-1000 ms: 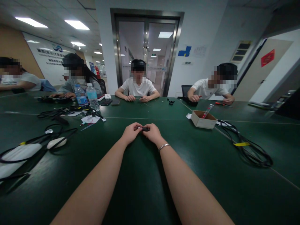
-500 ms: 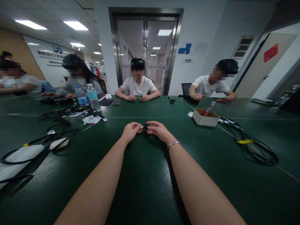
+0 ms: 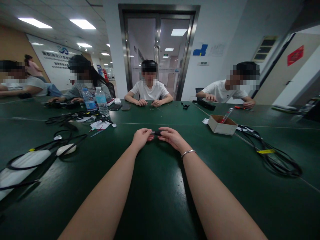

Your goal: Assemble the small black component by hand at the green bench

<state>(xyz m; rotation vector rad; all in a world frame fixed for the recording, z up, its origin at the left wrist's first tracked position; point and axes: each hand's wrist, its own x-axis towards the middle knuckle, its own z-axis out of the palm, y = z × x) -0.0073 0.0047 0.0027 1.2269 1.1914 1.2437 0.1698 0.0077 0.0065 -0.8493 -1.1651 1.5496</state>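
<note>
A small black part (image 3: 157, 133) sits between the two hands, low over the table (image 3: 155, 193) and a little nearer the person than the table seam that crosses just beyond it. It is short, dark and slim, with a paler, metallic-looking tip at its left end; finer detail is too small to tell. The left hand (image 3: 141, 137) has its fingers (image 3: 148, 134) curled and pressed together, pinching that pale end. The right hand (image 3: 172, 137) pinches the dark end with thumb and fingers, the rest of the fingers loosely bent; a silver bracelet (image 3: 188, 152) circles that wrist.

The table is dark green and glossy, with thin pale seams. To the right of the black part stands an open cardboard box (image 3: 222, 124) with a red-tipped tool in it, and farther right lies a coil of black cable (image 3: 275, 156) with a yellow tag. To the left lie more black cables (image 3: 47, 146), a white oval object (image 3: 65, 149), paper scraps and two water bottles (image 3: 96, 101) with blue labels.

Beyond the black part, other people sit at the far edge of the table, in front of a glass double door (image 3: 157, 53) in a steel frame. A blue mark is on the white wall beside the door, and a red sign hangs on a door at far right; the wall lettering at left is too blurred to read.
</note>
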